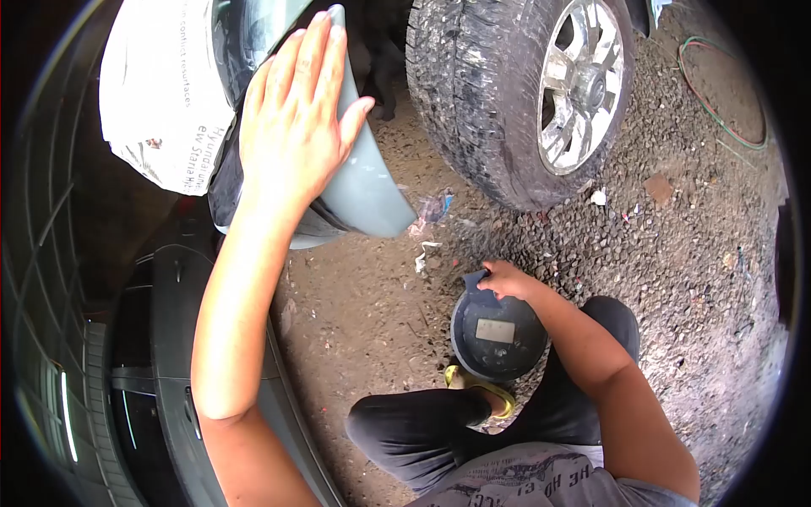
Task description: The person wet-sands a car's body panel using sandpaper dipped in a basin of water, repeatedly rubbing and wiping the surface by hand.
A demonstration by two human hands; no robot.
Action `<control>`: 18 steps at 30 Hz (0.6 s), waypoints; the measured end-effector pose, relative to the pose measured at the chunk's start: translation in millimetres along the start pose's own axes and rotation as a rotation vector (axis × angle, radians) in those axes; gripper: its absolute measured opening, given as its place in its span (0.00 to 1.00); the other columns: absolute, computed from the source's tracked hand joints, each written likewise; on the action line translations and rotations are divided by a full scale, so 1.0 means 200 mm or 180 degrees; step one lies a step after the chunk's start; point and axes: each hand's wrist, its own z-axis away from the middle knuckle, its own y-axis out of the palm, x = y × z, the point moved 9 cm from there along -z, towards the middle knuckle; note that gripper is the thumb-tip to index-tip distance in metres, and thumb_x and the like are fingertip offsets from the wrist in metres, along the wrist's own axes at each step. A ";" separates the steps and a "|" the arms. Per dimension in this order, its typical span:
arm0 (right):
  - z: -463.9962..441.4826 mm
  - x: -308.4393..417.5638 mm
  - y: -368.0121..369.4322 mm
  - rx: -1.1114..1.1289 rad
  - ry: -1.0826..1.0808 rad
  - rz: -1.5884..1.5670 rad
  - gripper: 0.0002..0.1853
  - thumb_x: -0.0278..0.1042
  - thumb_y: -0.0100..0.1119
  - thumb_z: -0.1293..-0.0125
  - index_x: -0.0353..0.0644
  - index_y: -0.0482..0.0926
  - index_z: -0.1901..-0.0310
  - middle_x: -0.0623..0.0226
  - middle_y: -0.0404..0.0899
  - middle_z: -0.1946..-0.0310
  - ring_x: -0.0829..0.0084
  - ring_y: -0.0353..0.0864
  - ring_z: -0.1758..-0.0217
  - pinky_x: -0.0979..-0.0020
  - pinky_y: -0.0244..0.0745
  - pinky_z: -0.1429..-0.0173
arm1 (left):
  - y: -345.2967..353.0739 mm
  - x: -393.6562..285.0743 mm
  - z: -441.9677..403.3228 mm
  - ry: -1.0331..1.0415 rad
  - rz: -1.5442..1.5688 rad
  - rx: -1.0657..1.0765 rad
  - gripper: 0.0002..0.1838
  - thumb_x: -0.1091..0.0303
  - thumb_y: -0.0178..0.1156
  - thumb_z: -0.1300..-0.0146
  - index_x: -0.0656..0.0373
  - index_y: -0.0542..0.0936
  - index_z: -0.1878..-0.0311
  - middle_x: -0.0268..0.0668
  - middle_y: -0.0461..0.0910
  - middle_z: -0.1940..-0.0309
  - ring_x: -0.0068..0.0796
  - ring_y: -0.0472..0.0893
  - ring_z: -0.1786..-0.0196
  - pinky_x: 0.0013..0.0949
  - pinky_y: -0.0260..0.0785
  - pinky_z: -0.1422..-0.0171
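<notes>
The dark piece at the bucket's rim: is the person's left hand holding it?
No, the left hand lies flat on the grey-blue car panel, while the right hand grips the dark piece.

Through the head camera I can read, running sideways on the white printed paper (152, 84) at upper left, "conflict resurfaces" in one line, and lower down "Hyundai" and "Staria", with the words around them cut off or too blurred for me. On the wearer's grey shirt (524, 482) I get capital letters upside down, too broken up to make into words, and the emblem on the wheel's hub (589, 88) is too small to tell.
</notes>
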 end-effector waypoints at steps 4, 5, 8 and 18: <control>0.01 0.04 0.05 -0.0167 0.0140 -0.0687 0.37 0.28 0.69 0.36 0.35 0.67 0.26 0.60 0.85 0.56 0.69 0.81 0.55 0.67 0.77 0.49 | 0.00 0.00 -0.07 -0.0389 0.0259 0.0132 0.47 0.59 0.69 0.38 0.64 0.58 0.20 0.53 0.65 0.25 0.50 0.67 0.25 0.47 0.57 0.19; 0.01 0.07 0.07 -0.0233 -0.0017 -0.0590 0.36 0.28 0.69 0.35 0.37 0.67 0.26 0.60 0.85 0.54 0.69 0.81 0.54 0.67 0.76 0.48 | -0.01 -0.01 -0.06 -0.0458 0.0307 0.0032 0.46 0.61 0.69 0.37 0.64 0.58 0.20 0.54 0.66 0.26 0.50 0.68 0.26 0.47 0.58 0.20; 0.07 0.18 0.11 -0.0413 -0.0187 -0.0359 0.33 0.27 0.65 0.30 0.47 0.66 0.24 0.59 0.82 0.46 0.68 0.80 0.48 0.66 0.74 0.44 | 0.02 0.02 0.02 -0.0465 0.0395 -0.0400 0.40 0.60 0.69 0.36 0.61 0.67 0.24 0.47 0.67 0.25 0.48 0.69 0.26 0.46 0.60 0.22; 0.12 0.21 0.11 -0.0415 -0.0168 -0.2017 0.21 0.15 0.55 0.32 0.38 0.72 0.38 0.59 0.76 0.46 0.67 0.81 0.47 0.69 0.77 0.47 | 0.01 0.06 0.16 -0.0285 0.0519 -0.0493 0.40 0.57 0.75 0.45 0.47 0.75 0.28 0.44 0.68 0.26 0.48 0.70 0.28 0.48 0.63 0.24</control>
